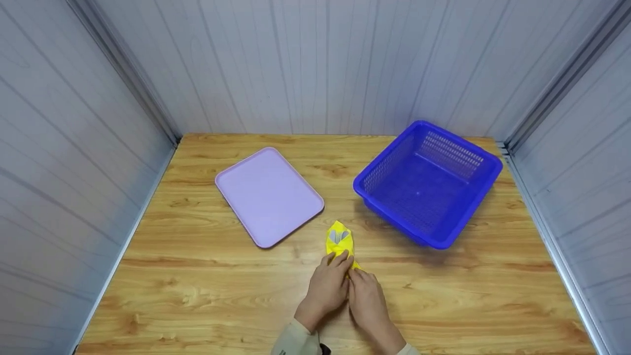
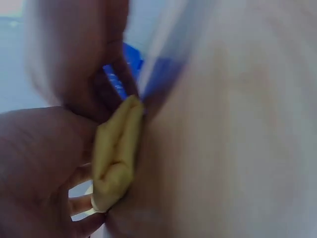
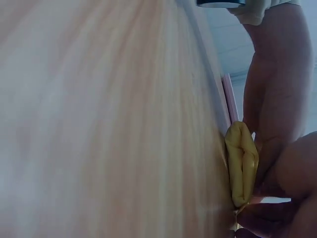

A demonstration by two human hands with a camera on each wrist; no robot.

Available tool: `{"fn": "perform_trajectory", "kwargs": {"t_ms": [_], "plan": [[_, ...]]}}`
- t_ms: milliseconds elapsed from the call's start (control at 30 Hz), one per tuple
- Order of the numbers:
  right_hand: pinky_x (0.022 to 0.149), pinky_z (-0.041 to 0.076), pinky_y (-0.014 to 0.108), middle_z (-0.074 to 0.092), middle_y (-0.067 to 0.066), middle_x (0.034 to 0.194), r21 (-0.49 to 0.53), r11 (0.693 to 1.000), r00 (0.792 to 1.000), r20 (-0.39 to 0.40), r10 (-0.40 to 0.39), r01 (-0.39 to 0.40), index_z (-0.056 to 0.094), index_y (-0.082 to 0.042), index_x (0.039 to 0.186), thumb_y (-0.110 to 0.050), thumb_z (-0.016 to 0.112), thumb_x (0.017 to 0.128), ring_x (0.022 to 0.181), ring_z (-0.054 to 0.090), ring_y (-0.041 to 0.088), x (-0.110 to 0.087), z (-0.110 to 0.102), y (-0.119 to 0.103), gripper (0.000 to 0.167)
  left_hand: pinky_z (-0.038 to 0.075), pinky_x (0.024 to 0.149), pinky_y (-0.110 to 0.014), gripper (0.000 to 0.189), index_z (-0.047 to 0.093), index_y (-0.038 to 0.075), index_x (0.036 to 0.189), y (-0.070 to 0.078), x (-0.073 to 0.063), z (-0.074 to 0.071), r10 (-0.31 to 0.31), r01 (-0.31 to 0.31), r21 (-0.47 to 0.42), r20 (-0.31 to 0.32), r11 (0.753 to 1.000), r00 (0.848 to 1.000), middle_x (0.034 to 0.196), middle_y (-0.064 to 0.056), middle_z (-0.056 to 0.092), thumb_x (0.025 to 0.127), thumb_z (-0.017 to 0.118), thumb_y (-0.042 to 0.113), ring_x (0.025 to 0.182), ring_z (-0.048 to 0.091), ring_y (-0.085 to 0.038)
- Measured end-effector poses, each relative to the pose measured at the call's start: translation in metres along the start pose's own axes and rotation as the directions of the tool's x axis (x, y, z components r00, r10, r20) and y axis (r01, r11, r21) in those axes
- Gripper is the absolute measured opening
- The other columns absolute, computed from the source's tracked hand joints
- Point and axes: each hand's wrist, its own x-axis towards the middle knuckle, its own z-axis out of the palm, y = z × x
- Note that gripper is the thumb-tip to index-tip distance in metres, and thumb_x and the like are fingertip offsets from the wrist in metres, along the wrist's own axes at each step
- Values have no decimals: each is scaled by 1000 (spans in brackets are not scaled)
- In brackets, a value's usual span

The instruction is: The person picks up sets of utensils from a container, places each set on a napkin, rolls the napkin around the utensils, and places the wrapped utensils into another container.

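Observation:
A soft, folded yellow bundle (image 1: 340, 240) with a pale grey print lies on the wooden table, narrow and pointing away from me. My left hand (image 1: 328, 286) grips its near part, fingers bent over the top. Close against it on the right, my right hand (image 1: 367, 296) pinches the bundle's near right edge. In the left wrist view the bundle (image 2: 116, 153) shows its thick, rolled end, with fingers on its far side. The right wrist view has the bundle (image 3: 241, 163) on edge-like folds against the table; the fingertips partly hide its lower end.
A pale purple tray (image 1: 268, 197) lies flat, ahead and to the left of the hands. To the right stands a blue basket (image 1: 429, 197) with perforated sides. Panelled walls (image 1: 305, 64) enclose the table (image 1: 197, 291) at the back and both sides.

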Motion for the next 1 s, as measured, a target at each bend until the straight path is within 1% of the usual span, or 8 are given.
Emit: {"fn": "perform_trajectory", "kwargs": {"t_ms": [133, 233, 333, 433, 633, 767, 867, 1000], "plan": [[81, 50, 46, 67, 16, 107, -37, 999, 999, -17, -35, 34, 70, -2, 113, -10, 68, 89, 96, 61, 32, 0, 2, 4, 25, 46, 93, -46, 29, 66, 4, 119, 2, 9, -2, -151, 133, -153, -114, 979, 982, 132, -16, 54, 90, 64, 7, 120, 47, -37], [79, 50, 45, 67, 14, 106, -46, 998, 999, -36, -37, 36, 71, -3, 114, -10, 71, 86, 94, 61, 30, -1, 3, 5, 29, 48, 88, -43, 43, 57, -2, 121, 4, 15, 0, -323, 261, -283, -203, 923, 924, 121, -21, 50, 83, 75, 8, 108, 52, -35], [81, 50, 44, 67, 13, 106, -18, 1000, 999, -37, -23, 22, 70, -3, 115, -10, 73, 85, 95, 61, 28, -1, 3, 6, 31, 48, 88, -43, 70, 42, -5, 132, 4, 22, -5, -456, 372, -409, -127, 833, 881, 117, -21, 50, 76, 81, 8, 102, 56, -33], [83, 50, 43, 67, 13, 107, 18, 1000, 999, -46, -17, 18, 70, -1, 115, -10, 74, 85, 97, 61, 28, -2, 3, 7, 31, 51, 86, -41, 73, 39, -7, 133, -1, 30, -13, -519, 449, -510, 5, 734, 855, 113, -19, 56, 75, 81, 5, 99, 60, -29], [84, 50, 43, 66, 13, 108, 40, 999, 998, -62, -25, 28, 70, -1, 114, -10, 74, 85, 97, 60, 27, -6, 6, 10, 31, 55, 72, -32, 39, 60, -4, 113, -13, 39, -23, -533, 548, -607, 230, 575, 814, 94, -8, 65, 80, 78, 6, 83, 65, -19], [85, 49, 44, 66, 13, 109, 51, 997, 994, -91, -55, 60, 69, -1, 115, -10, 73, 85, 98, 60, 28, -7, 7, 11, 31, 54, 75, -33, 37, 56, -6, 120, -17, 40, -22, -485, 565, -722, 357, 399, 798, 98, -10, 64, 86, 68, 0, 86, 65, -21], [86, 48, 43, 66, 12, 110, 69, 996, 993, -102, -52, 59, 69, -2, 116, -11, 74, 85, 100, 60, 27, -7, 7, 11, 32, 53, 81, -36, 44, 47, -7, 129, -20, 39, -17, -433, 534, -803, 396, 265, 810, 108, -14, 61, 88, 62, -4, 94, 63, -25], [90, 48, 42, 65, 12, 114, 147, 989, 996, -90, 17, -4, 68, -1, 117, -8, 76, 83, 105, 60, 26, -6, 6, 9, 35, 52, 84, -37, 48, 43, -7, 134, -24, 34, -10, -382, 474, -863, 384, 176, 841, 114, -15, 60, 90, 60, -3, 98, 63, -25]]}}
